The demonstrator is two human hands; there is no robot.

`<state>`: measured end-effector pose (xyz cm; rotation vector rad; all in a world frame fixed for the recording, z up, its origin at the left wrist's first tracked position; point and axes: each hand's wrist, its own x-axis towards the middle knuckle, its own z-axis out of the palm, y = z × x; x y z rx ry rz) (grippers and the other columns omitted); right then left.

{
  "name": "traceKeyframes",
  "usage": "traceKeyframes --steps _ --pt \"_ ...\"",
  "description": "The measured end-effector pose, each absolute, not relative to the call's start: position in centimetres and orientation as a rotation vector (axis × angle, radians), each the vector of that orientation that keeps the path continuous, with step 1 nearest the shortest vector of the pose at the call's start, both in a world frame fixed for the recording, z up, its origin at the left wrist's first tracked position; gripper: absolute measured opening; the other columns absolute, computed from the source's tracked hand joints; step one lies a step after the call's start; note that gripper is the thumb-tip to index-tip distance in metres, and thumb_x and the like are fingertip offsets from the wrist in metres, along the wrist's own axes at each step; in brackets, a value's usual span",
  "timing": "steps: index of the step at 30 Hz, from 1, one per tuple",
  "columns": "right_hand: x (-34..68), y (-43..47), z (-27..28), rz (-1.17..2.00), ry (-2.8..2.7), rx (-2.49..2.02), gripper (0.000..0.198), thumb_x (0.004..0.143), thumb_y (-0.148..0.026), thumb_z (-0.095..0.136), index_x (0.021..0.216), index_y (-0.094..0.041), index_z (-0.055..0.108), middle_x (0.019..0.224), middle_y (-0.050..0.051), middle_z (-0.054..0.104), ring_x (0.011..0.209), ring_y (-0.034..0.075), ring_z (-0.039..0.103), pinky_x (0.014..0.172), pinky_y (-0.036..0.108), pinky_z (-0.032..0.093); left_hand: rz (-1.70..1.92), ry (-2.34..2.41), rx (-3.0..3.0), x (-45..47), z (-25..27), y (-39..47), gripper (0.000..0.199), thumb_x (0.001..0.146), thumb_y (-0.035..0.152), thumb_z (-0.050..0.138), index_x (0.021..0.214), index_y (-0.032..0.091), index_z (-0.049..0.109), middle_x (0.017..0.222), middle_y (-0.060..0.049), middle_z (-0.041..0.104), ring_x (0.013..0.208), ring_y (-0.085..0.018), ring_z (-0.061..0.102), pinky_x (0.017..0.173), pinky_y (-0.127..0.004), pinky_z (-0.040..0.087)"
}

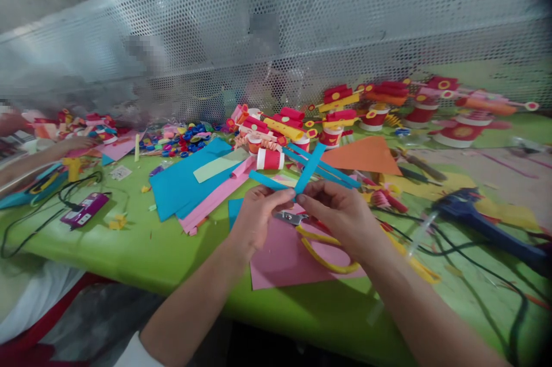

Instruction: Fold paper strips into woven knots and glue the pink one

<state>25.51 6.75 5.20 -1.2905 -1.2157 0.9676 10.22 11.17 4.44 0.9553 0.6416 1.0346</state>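
Observation:
Two blue paper strips (311, 168) meet at an angle between my hands. My left hand (263, 211) pinches them where they join, thumb on top. Close beside it, my right hand (334, 206) also has thumb and fingers closed on the blue strips. Below the hands lie scissors with yellow handles (330, 266), resting on a pink paper sheet (276, 266). More blue strips (332, 171) lie just behind my right hand. A red and white paper cup (270, 159) is on its side beyond my left hand.
Decorated cup figures (463, 128) line the back by a perforated metal screen (345, 22). Blue sheets (172, 188) lie left, orange paper (362, 157) behind. A blue glue gun (487, 223) with cables is at right, a purple power strip (85, 210) at left. Another person's arm (43, 160) reaches in.

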Motion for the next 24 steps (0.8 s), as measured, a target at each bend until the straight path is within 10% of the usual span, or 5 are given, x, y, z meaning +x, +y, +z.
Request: traceKeyframes --steps 24 --pt "25.36 6.50 4.78 0.543 -1.410 -1.214 0.011 0.085 -0.029 0.073 0.093 -0.022 0.078 0.086 0.003 0.072 0.067 0.014 0.063 0.055 0.026 0.054 0.966 0.703 0.766 10.07 4.52 11.36 0.021 0.065 0.027 0.088 0.076 0.013 0.078 0.065 -0.002 0.072 0.061 -0.010 0.065 0.070 -0.024 0.053"
